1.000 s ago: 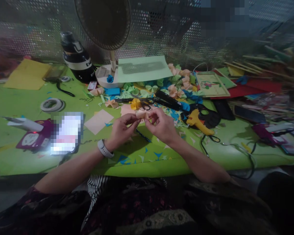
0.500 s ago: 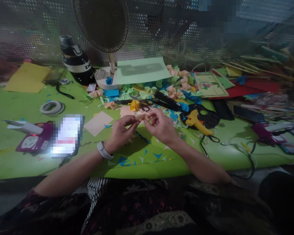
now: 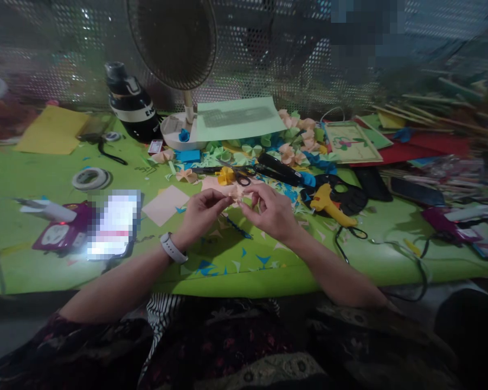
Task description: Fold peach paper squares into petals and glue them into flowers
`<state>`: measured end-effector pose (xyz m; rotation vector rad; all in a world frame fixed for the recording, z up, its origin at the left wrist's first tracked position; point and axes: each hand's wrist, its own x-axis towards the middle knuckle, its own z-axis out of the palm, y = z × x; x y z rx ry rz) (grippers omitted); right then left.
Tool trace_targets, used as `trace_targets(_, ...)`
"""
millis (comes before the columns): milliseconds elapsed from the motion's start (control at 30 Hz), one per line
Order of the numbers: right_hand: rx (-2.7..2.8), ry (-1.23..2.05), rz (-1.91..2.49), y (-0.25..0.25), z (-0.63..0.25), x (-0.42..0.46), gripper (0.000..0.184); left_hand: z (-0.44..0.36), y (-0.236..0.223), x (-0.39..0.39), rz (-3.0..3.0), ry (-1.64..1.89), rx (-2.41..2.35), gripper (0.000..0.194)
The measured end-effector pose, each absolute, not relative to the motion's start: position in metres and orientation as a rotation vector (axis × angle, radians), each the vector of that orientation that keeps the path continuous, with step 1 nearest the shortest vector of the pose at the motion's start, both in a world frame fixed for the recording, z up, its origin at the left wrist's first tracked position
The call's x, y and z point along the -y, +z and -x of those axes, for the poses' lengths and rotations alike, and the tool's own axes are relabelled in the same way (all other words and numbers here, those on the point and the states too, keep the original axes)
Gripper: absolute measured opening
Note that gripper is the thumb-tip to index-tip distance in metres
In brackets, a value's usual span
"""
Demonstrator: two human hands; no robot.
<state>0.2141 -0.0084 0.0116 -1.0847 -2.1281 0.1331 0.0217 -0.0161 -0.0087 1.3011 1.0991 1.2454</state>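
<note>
Over the middle of the green table, a small peach paper flower is pinched between my two hands. My left hand, with a white watch on its wrist, grips the flower's left side between thumb and fingertips. On the other side my right hand pinches it with thumb and forefinger. Its exact folds are partly hidden by the fingers. Just behind the hands lie a yellow paper flower and scissors. A square of pale peach paper is left of my left hand.
A yellow glue gun and black stapler lie at right. Behind are heaped paper flowers, a fan and a black bottle. At left are a lit phone, tape and a purple power strip. Scraps litter the front.
Both hands stay close together on the peach paper flower, their fingers shifted slightly around it. The whole view has moved a little, so the table's things appear slightly further right.
</note>
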Motion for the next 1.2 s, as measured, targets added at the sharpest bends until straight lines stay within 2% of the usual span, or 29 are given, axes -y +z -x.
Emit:
trace_targets(400,2.179,0.101,1.040,0.010,-0.215,0.004,0.014,-0.022,-0.013,0.014,-1.365,1.260,-1.093,0.025)
trace_targets(900,2.106,0.130,1.037,0.012,-0.215,0.004,0.018,-0.022,-0.013,0.014,-1.444,1.314,-1.099,0.027)
trace_targets(1033,1.870,0.424,1.120,0.014,-0.217,0.001,0.021,-0.020,-0.011,0.012,-1.471,1.397,-1.131,0.030)
trace_targets(1200,1.507,1.213,1.134,0.015,-0.211,-0.006,0.037,-0.019,-0.014,0.008,-1.529,1.465,-1.112,0.031)
